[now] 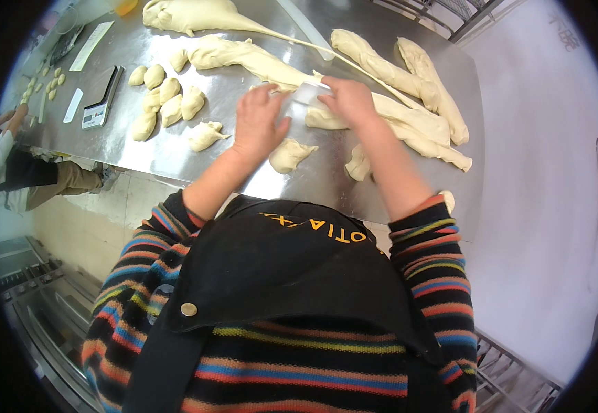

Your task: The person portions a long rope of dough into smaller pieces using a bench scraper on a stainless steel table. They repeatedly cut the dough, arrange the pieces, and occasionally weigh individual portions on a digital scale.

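My right hand point(349, 101) grips a translucent white dough scraper point(309, 94) over long strips of dough. Beside the scraper, my left hand point(259, 120) has its fingers apart and holds nothing that I can see. Its fingertips are close to a long dough strip point(257, 61); whether they touch it I cannot tell. A short dough end point(325, 119) lies under the right hand. Nearer to me sit a loose dough piece point(289, 156) and another piece point(359, 163) partly hidden by my right forearm. More dough strips point(412, 121) stretch out to the right of the hand.
The steel table point(123, 144) carries several dough pieces point(170, 111), a digital scale point(102, 98) and a white scraper point(73, 106) on the left. Two thick dough rolls point(381, 62) lie at right. A translucent rod point(306, 28) and a big dough mass point(190, 15) lie behind. A person point(46, 173) stands far left.
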Action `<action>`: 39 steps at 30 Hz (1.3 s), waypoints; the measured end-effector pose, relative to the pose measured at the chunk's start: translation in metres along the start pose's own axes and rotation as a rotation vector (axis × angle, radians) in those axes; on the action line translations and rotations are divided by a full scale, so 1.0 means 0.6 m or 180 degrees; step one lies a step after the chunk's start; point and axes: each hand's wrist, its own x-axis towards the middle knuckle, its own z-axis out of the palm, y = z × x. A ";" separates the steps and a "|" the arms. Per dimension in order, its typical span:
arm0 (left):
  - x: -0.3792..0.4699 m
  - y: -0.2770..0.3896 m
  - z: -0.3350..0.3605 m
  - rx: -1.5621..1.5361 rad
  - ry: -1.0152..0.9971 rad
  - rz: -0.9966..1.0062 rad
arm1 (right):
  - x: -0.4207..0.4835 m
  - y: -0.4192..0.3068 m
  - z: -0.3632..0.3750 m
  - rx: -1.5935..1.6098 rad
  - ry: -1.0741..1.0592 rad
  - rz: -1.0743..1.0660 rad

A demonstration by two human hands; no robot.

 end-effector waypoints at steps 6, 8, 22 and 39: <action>0.019 -0.088 -0.006 -0.0450 -0.0630 -0.0665 | -0.022 0.038 -0.086 0.1943 0.1336 0.0762; 0.013 -0.101 -0.019 -0.0116 -0.0294 -0.0591 | -0.047 0.054 -0.114 0.1929 0.1221 0.0947; -0.050 -0.069 -0.042 0.0154 -0.1002 0.0144 | -0.192 0.095 -0.107 0.2224 0.1417 0.1905; -0.062 0.031 -0.003 -0.0956 -0.1286 0.1200 | -0.223 0.058 -0.120 0.2943 0.1692 0.1722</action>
